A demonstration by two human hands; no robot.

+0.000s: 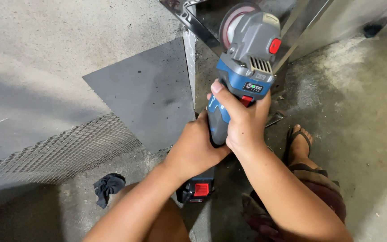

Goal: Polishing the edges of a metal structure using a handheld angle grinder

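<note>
grinder (242,67): blue-grey, red switch | metal sheet (148,94): dark grey | mesh (63,148): silver diamond pattern | rag (107,186): dark blue

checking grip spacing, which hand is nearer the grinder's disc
Right. The right hand wraps the grinder body just below the head, closer to the disc. The left hand grips lower, near the battery.

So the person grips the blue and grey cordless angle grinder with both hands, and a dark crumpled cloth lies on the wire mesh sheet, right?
Not quite. The head view shows the dark crumpled cloth on the concrete floor, below the wire mesh sheet and apart from it. The rest holds: the left hand and right hand both grip the blue and grey cordless angle grinder.
</note>
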